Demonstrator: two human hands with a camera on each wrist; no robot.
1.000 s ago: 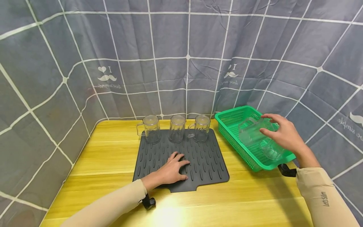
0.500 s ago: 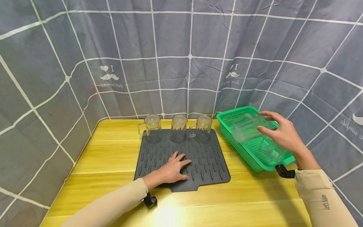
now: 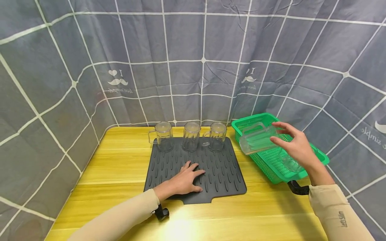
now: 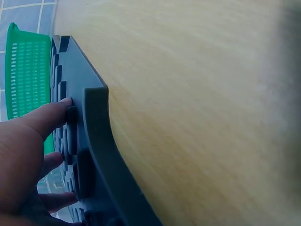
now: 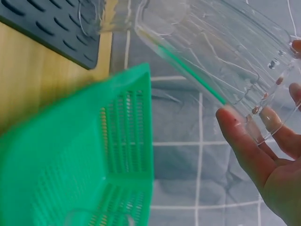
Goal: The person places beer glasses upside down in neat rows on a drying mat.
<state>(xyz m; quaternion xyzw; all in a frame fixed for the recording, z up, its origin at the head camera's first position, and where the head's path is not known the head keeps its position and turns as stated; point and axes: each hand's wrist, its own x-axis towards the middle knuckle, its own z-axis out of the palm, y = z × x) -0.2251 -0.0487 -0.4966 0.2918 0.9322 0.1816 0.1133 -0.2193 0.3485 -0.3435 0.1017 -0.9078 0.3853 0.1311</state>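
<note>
My right hand [image 3: 297, 147] grips a clear glass mug [image 3: 256, 140] by one end, thumb on one side and fingers on the other. The mug lies on its side in the air above the left rim of the green basket [image 3: 271, 179], its handle toward the back. The right wrist view shows the thumb [image 5: 244, 146] against the glass. My left hand [image 3: 185, 180] is spread on the black ridged mat [image 3: 226, 174], fingertips touching its surface. Three glass mugs stand in a row along the mat's back: left [image 3: 164, 139], middle [image 3: 191, 139] and right [image 3: 217, 139].
Another glass mug [image 3: 291, 164] lies in the basket, partly hidden by my right hand and wrist. Mat and basket rest on a yellow wooden table [image 3: 120, 160]. A grey curtain with white lines [image 3: 187, 80] hangs behind and at both sides.
My right hand has moved left with the mug, from inside the basket to over its left rim. The left hand stays on the mat; the three standing mugs are unmoved.
</note>
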